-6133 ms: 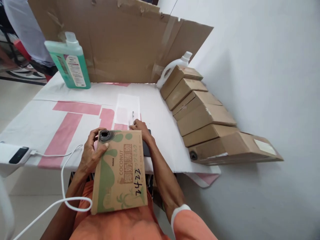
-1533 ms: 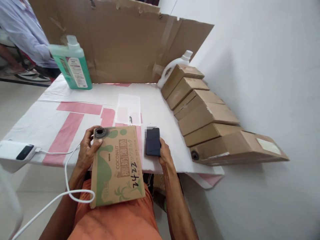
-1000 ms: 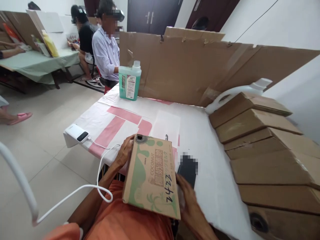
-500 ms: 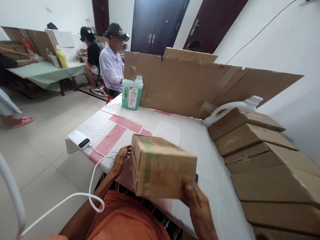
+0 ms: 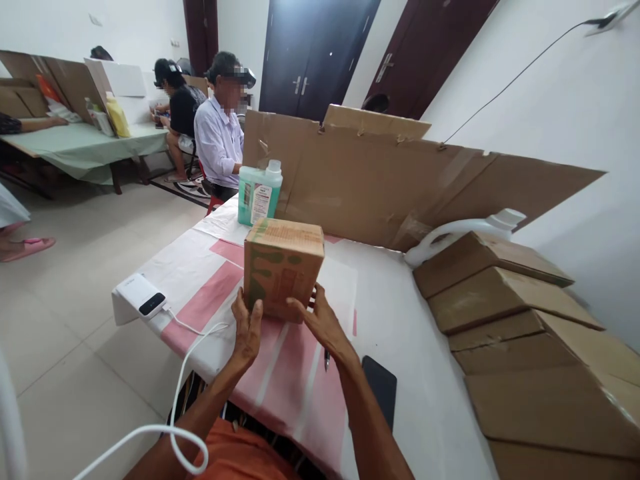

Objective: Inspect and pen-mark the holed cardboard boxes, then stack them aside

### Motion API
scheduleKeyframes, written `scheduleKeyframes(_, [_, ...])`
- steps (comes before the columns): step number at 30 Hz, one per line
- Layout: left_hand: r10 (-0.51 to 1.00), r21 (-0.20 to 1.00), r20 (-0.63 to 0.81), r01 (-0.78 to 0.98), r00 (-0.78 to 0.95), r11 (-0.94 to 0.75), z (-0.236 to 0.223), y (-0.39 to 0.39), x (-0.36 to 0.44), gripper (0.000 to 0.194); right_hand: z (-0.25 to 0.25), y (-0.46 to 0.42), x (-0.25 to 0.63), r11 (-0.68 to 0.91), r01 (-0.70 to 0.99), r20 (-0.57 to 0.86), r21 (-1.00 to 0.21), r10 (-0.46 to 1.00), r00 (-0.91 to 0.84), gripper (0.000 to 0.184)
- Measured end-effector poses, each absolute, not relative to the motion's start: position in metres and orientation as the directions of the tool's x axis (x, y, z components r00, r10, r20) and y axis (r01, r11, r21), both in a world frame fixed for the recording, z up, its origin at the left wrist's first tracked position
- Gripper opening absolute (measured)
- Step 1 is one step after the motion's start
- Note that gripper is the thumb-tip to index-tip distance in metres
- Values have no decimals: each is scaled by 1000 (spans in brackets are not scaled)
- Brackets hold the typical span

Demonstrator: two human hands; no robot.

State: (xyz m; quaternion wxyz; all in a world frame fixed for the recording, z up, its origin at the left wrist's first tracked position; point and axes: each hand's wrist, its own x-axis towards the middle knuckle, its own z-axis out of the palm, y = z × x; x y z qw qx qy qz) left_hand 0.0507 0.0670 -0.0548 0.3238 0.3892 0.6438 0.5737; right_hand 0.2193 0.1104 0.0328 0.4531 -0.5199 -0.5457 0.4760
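A small brown cardboard box (image 5: 284,277) with green printed shapes stands upright over the middle of the table; whether its base rests on the cloth I cannot tell. At its lower left edge is my left hand (image 5: 247,328), thumb and fingers against the cardboard. My right hand (image 5: 323,320) grips the lower right side, its thumb across the near face and the fingers partly hidden. A pen (image 5: 327,361) lies by my right wrist. Beside that forearm is a dark phone (image 5: 380,390), partly covered by the arm.
A jug of green liquid (image 5: 259,195) stands behind the box. On the left edge sits a white power bank (image 5: 141,296) with a white cable (image 5: 183,370). Stacked cardboard boxes (image 5: 540,360) and a white jug (image 5: 457,235) line the right; a cardboard screen (image 5: 360,177) closes the back.
The box has moved away from my body and to the left, and has turned upright. Both hands are now at its lower sides. The pen and most of the phone have come into view.
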Motion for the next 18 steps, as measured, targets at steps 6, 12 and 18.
scheduleKeyframes(6, [771, 984, -36, 110, -636, 137, -49, 131, 52, 93, -15, 157, 190, 48, 224, 36, -973, 998, -58, 63])
scheduleKeyframes(12, [719, 987, -18, 101, -695, 122, -43, 197, 42, 97, -34, 217, 129, 42, 319, 55, -947, 998, 31, 70])
scheduleKeyframes(18, [745, 991, -24, 80, -667, 104, -44, 250, 26, 93, -36, 273, 85, 33, 410, 48, -911, 999, 26, 60])
